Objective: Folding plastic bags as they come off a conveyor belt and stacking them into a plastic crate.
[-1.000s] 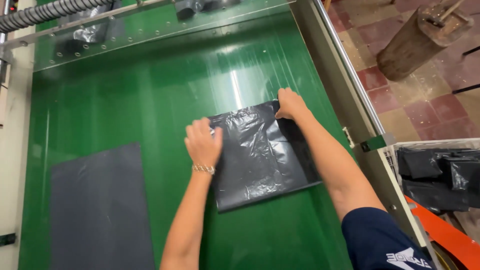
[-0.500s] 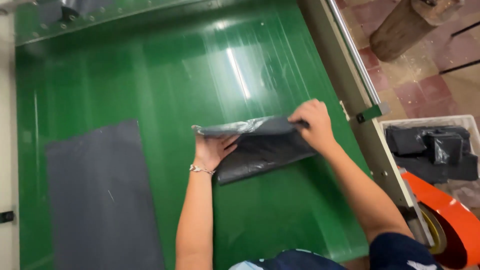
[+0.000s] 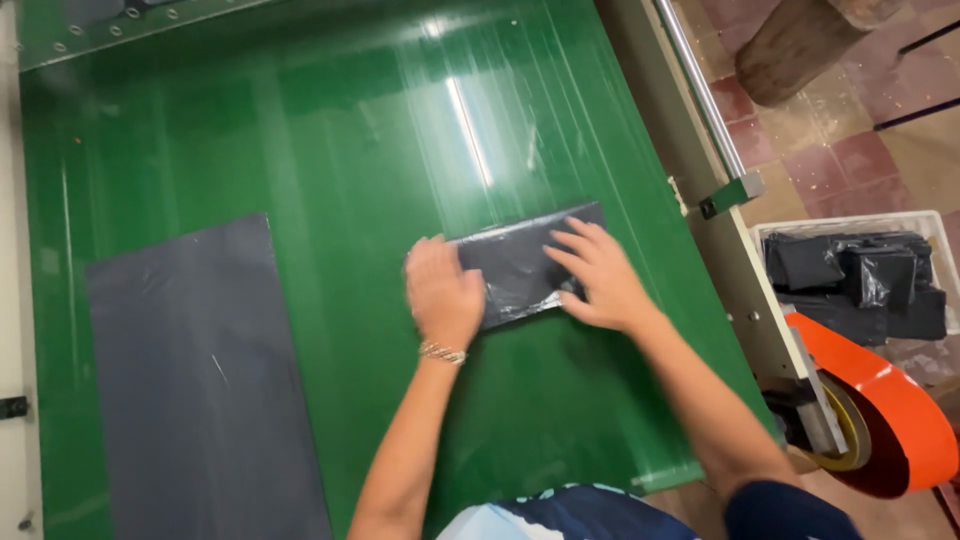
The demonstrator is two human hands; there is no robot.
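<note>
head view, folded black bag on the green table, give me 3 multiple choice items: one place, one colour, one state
1. Where does the white bin of black bags stand?
A. on the table
B. right of the table, on the floor
C. in the left hand

2. What colour is the tape roll?
A. orange
B. blue
C. white

3. How do the hands meet the folded black bag?
A. both pressed flat on it
B. one lifts it
C. neither touches

Key:
1 B, the white bin stands beside the green table.
2 A, the tape roll is orange.
3 A, left hand and right hand lie flat on the folded black bag.
</note>
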